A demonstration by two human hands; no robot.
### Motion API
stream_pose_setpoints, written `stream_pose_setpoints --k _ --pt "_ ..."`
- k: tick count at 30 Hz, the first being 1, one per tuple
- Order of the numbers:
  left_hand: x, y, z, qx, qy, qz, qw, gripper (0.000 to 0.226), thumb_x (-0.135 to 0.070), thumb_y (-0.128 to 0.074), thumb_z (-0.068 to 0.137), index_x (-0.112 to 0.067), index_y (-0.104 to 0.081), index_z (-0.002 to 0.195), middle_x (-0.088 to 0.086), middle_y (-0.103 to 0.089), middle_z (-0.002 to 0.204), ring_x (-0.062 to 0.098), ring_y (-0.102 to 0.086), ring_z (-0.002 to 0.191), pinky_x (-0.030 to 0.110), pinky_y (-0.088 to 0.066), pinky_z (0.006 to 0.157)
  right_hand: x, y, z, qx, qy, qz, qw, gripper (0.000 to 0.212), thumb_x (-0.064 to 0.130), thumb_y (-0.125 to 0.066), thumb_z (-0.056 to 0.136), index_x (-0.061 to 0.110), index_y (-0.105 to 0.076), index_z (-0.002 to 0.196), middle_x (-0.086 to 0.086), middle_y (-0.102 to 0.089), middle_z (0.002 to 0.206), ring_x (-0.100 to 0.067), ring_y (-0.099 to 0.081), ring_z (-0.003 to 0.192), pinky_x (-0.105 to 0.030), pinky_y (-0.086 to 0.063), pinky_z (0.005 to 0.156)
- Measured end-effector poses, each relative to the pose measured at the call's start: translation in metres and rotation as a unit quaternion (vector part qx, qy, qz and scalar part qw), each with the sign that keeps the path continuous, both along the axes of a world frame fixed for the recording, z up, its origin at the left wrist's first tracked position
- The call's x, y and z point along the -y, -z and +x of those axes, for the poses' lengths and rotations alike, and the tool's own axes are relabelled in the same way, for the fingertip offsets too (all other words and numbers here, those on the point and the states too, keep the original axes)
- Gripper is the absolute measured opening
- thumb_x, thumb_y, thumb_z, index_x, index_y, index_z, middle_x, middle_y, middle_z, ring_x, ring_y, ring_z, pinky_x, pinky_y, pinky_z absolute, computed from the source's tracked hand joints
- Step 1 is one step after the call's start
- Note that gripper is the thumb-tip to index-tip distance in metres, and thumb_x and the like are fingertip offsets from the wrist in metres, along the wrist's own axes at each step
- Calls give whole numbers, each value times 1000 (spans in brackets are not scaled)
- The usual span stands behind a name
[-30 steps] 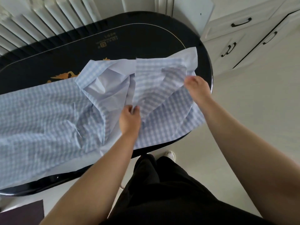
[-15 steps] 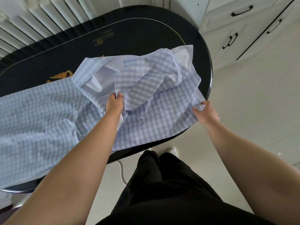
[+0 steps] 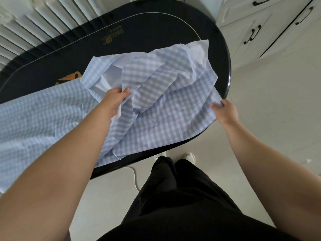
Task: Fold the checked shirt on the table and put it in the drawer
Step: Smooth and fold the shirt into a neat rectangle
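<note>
A pale blue and white checked shirt point(image 3: 156, 122) lies spread across the black oval table point(image 3: 139, 37), crumpled and partly folded at its right end, with white inner cloth showing. My left hand point(image 3: 114, 100) grips a bunched fold near the shirt's middle. My right hand point(image 3: 225, 111) pinches the shirt's right edge at the table's rim. White drawers with black handles point(image 3: 251, 34) stand at the upper right, all closed.
A white ribbed radiator point(image 3: 26, 26) runs behind the table at the upper left. Pale floor point(image 3: 278, 110) spreads to the right. A white cable point(image 3: 134, 178) lies on the floor by my feet, under the table's near edge.
My right hand dropped from the upper right flap to the shirt's right edge and grips it there. My left hand moved up and away with its fold. The right end crumpled more.
</note>
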State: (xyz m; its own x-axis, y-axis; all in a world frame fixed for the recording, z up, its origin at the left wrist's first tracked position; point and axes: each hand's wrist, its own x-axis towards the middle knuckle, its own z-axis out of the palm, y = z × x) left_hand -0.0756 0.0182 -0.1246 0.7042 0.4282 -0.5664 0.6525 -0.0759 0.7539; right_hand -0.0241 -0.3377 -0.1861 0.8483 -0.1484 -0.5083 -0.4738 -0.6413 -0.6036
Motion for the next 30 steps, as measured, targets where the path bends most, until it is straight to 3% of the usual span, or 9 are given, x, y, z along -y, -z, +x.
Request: stream_pose_setpoints --k 4,9,11,14,17,20,23,26,30 --pt "14 4 -25 31 28 219 975 26 -35 -52 95 -11 -60 102 0 -61 98 16 -56 90 27 -45 75 5 -22 -3 76 50 53 994 28 33 -58 89 15 -44 73 4 -40 64 -12 -38 55 -27 -30 51" --pt "31 32 -159 160 155 499 837 9 -22 -47 89 -13 -49 91 12 -55 88 31 -51 81 35 -39 75 7 -24 -10 48 59 71 995 32 30 -58 88 16 -39 66 3 -38 62 -13 -35 54 -26 -29 50" --pt "43 50 -212 124 257 505 815 14 -23 -45 87 -14 -53 94 9 -56 92 32 -55 81 37 -41 77 3 -21 -12 44 48 78 995 26 29 -57 88 13 -43 73 1 -37 63 -14 -33 53 -27 -28 51" --pt "47 67 -253 -15 218 465 858 33 -14 -49 87 -14 -55 119 5 -56 120 31 -55 110 39 -39 96 -1 -14 -14 46 46 67 996 22 31 -56 89 12 -46 82 -5 -41 75 -16 -36 58 -28 -29 52" --pt "40 74 -268 -189 133 409 883 63 -7 -47 89 -13 -25 148 6 -28 154 26 -26 141 40 -24 114 -4 1 -17 67 111 56 990 31 36 -57 90 6 -56 101 -9 -46 114 -17 -45 85 -23 -38 74" --pt "38 78 -270 -245 126 371 887 72 -7 -43 89 -12 -9 151 5 -12 159 21 -10 146 38 -19 117 1 14 -27 66 201 30 977 40 35 -57 91 -1 -56 109 -14 -28 142 -17 -44 105 -7 -27 82" --pt "41 80 -266 -249 120 366 889 75 -5 -44 85 -10 -8 151 5 -12 159 22 -9 146 38 -20 117 2 17 -38 8 258 85 962 54 44 -56 86 -1 -57 117 -18 -28 139 -30 -47 121 -28 -36 108" --pt "39 80 -263 -236 124 398 878 77 -4 -50 81 -9 -15 150 10 -26 154 27 -21 143 38 -22 116 20 57 -33 33 264 123 956 46 59 -54 70 18 -58 90 -17 -43 129 -33 -56 106 -45 -47 99" --pt "38 79 -259 -241 130 413 869 77 -3 -52 78 -9 -21 148 16 -36 145 33 -35 132 40 -27 112 -5 -21 -42 105 323 215 915 27 25 -48 95 20 -38 71 -12 -45 113 -7 -50 81 -11 -35 72"
